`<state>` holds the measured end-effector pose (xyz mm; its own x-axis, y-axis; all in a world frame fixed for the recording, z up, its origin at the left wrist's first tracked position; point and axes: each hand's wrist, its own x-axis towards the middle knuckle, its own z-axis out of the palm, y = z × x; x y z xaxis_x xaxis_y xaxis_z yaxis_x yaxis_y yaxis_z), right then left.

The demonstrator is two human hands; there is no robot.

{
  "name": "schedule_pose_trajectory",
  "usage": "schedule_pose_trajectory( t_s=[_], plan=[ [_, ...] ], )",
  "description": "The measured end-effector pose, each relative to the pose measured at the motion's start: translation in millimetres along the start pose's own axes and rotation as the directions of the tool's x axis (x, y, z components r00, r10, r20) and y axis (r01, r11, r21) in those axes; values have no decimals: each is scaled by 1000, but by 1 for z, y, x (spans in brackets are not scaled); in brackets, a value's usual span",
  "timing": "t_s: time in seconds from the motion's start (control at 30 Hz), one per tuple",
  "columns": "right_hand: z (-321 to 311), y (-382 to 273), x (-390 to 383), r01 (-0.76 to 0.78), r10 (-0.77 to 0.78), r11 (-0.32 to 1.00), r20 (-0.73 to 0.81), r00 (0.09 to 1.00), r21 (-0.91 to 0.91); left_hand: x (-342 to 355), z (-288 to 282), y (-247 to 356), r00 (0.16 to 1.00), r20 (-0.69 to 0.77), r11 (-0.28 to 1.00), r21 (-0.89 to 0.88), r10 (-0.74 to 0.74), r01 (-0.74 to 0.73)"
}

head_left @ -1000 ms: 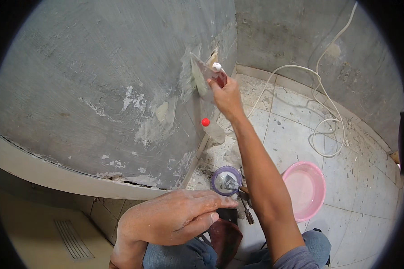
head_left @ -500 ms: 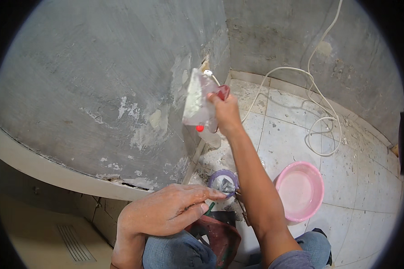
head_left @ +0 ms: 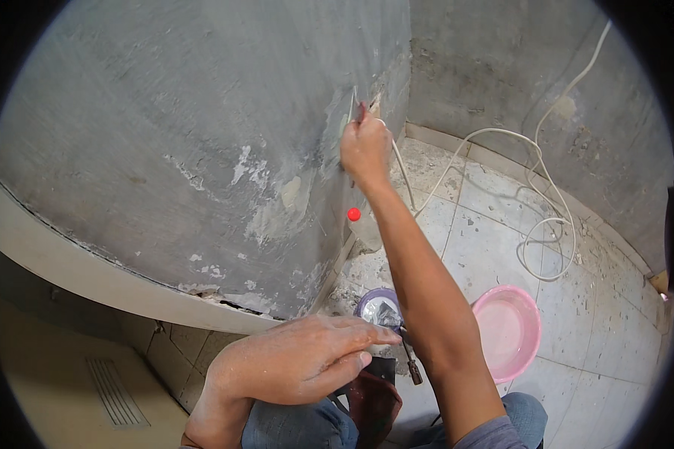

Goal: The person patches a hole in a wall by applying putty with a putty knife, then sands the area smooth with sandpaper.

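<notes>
My right hand (head_left: 367, 148) is closed round the red handle of a wide putty knife (head_left: 363, 112). The blade shows nearly edge-on, against the grey wall (head_left: 225, 82) close to the corner; much of it is hidden by the hand. Before the change of angle, pale paste could be seen on it. My left hand (head_left: 299, 359) rests over my left knee, fingers stretched out, holding nothing. Just beyond its fingertips stands a purple-rimmed tub (head_left: 361, 302) with whitish, grey-smeared contents.
A clear bottle with a red cap (head_left: 354, 215) stands by the wall below my right forearm. Right of that arm sits a pink basin (head_left: 538, 333) of cloudy liquid. A white cable (head_left: 494, 130) loops over the debris-strewn tiles. A brown-handled tool (head_left: 414, 371) lies near the tub.
My right hand has moved up and forward to the wall, turning the putty knife from face-on to nearly edge-on. The left hand keeps its pose; the view has shifted slightly.
</notes>
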<state>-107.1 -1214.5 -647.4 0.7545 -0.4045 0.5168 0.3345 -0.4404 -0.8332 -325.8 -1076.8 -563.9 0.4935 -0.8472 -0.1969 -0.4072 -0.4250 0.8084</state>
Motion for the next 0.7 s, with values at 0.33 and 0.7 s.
schedule_pose_trajectory(
  t_s=[0.33, 0.7],
  plan=[
    [-33, -19, -77, 25, -41, 978, 73, 997, 206, 16, -2, 2, 994, 110, 998, -65, 14, -7],
    [-36, 52, 22, -78, 66, 984, 80, 995, 158, 7, 0, 6, 999, 34, 999, -45, 24, -22]
  ],
)
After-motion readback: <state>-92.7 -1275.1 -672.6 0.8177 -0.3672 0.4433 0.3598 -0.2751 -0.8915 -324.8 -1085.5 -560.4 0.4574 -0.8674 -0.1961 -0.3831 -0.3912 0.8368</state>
